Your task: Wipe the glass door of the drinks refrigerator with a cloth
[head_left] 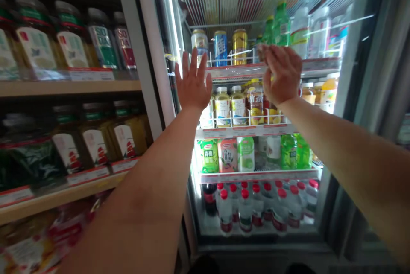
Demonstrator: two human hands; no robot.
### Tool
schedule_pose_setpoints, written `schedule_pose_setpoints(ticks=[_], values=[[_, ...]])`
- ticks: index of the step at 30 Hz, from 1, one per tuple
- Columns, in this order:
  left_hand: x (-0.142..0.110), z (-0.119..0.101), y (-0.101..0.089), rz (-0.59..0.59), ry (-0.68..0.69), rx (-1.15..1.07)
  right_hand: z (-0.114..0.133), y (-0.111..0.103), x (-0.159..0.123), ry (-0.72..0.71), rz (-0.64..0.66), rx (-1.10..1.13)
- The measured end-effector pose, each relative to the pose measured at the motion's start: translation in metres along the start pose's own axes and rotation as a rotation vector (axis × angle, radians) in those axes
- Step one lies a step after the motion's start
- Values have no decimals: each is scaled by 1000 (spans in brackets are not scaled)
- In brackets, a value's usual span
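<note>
Both arms stretch forward to a lit drinks fridge (256, 176), seen through what looks like its glass door. My left hand (194, 84) is open, its spread fingers raised flat at the left side of the glass. My right hand (283, 73) is closed at the upper right, with a small brownish, crumpled-looking bit (262, 53) at its fingertips, too blurred to name. Beyond the hands stand a blue can (220, 48), a gold can (240, 47) and green bottles (282, 26). Whether the palms press on the glass, I cannot tell.
Lower fridge shelves hold white-labelled bottles (222, 107), green and pink drinks (227, 156), and several red-capped bottles (245, 212). To the left, a wooden shelf (73, 88) carries large dark bottles (38, 39). A grey frame (144, 48) stands between shelf and fridge.
</note>
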State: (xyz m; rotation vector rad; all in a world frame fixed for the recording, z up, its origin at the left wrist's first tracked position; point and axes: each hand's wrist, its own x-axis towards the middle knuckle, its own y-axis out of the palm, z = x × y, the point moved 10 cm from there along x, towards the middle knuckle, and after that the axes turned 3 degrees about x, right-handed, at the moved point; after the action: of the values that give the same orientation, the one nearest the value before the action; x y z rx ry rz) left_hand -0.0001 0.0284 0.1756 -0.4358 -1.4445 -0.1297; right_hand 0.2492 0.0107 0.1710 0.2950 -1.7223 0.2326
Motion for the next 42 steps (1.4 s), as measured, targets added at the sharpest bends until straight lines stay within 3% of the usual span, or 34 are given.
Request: schedule_pose_setpoints(ticks=[2,3,4,7,9,10,13,15,16,19,21,22,26,28,31,33,35,39,40,42], values=[[0,1,1,-1,-5,-20,26,4,-4,-204,98,42],[0,2,1,1,-4,-24,29,3,-4,-213,107,52],[0,2,2,6,-2,-27,23,1,-2,-152,83,49],[0,3,3,11,-6,-43,-16,-15,-1,213,-84,9],[1,4,4,16,-18,-38,-23,-19,-3,281,-110,-1],[1,5,5,22,-29,-25,-15,-16,-2,202,-62,11],[1,6,6,47,-51,-10,34,5,-9,-242,186,96],[1,5,5,55,-52,-33,42,11,-14,-349,205,139],[1,4,4,56,-48,-43,33,10,-11,-294,137,142],[0,4,1,50,-48,-60,-15,-7,-7,68,-193,96],[0,4,1,54,-50,-62,-26,-15,-11,169,-288,66],[0,4,2,54,-53,-70,-19,-14,-10,123,-248,62],[0,4,-1,36,-56,-111,31,5,-15,-245,108,99],[0,3,-1,42,-53,-93,23,4,-12,-180,76,117],[0,2,-1,53,-54,-78,-19,-5,-8,96,-155,122],[-1,2,0,51,-46,-74,-31,-7,-11,159,-226,125],[-1,1,0,40,-37,-64,-23,-5,-12,95,-183,140],[-2,1,-1,33,-43,-97,12,4,-4,-165,24,172],[-3,1,-1,33,-47,-113,13,6,3,-198,57,156],[-4,0,-2,36,-56,-124,-6,10,26,-125,53,74]])
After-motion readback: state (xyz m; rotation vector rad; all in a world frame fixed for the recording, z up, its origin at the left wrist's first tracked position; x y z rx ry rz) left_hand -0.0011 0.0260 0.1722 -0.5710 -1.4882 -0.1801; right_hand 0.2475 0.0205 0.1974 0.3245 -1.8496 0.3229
